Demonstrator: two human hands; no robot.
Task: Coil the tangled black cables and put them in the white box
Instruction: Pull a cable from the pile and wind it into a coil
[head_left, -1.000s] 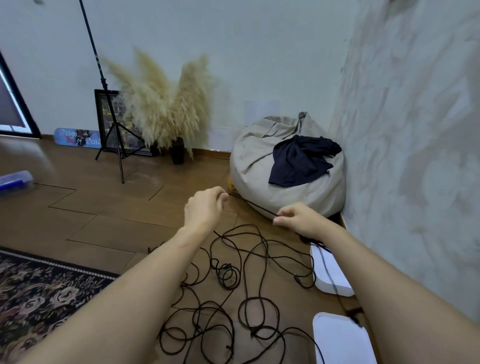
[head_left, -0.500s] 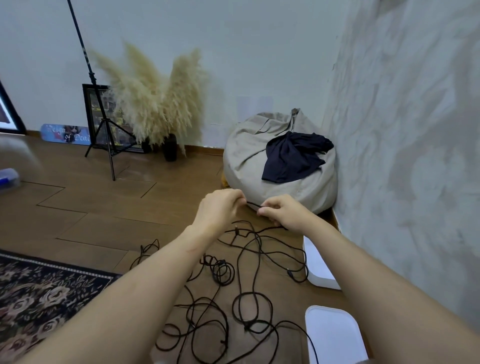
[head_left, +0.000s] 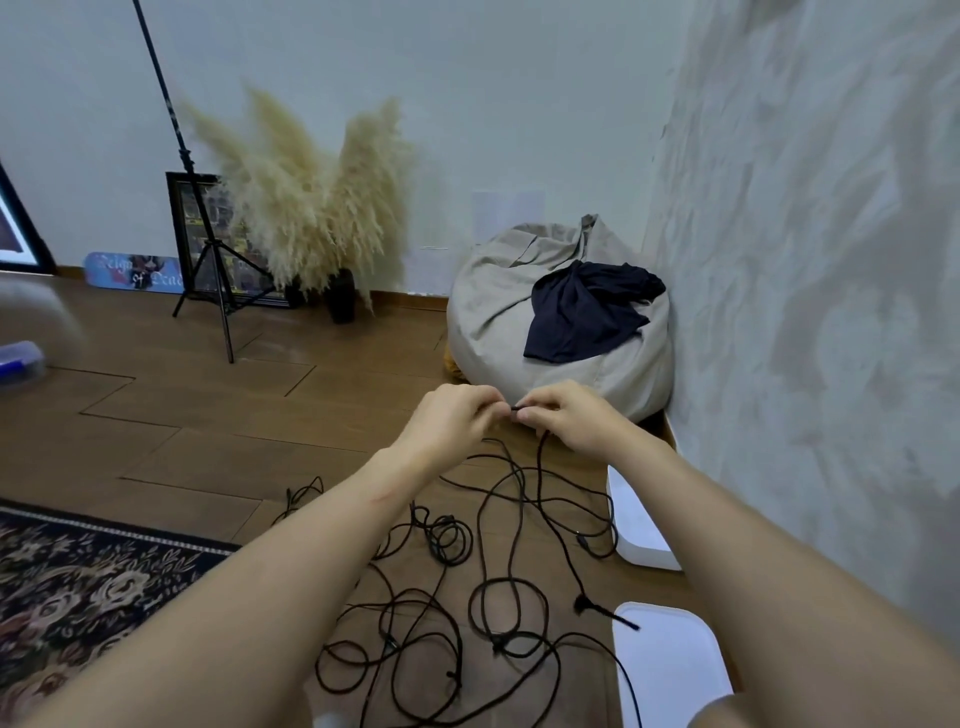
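Observation:
Tangled black cables (head_left: 483, 597) sprawl in loose loops over the wooden floor in front of me. My left hand (head_left: 452, 421) and my right hand (head_left: 566, 415) meet above the tangle, both pinching the same black cable end between their fingertips. A strand hangs from my right hand down into the pile. The white box (head_left: 641, 525) lies by the wall on the right, partly hidden by my right forearm. A white lid (head_left: 667, 660) lies nearer to me, with a cable plug resting at its edge.
A grey beanbag (head_left: 498, 312) with a dark cloth (head_left: 587, 312) sits in the corner just beyond my hands. A wall runs along the right. A patterned rug (head_left: 78, 587) covers the floor at left. A tripod (head_left: 208, 270) and pampas grass (head_left: 311, 208) stand at the back.
My hands have come together, from apart on one stretched cable to touching at the cable end. The view has shifted slightly to the right.

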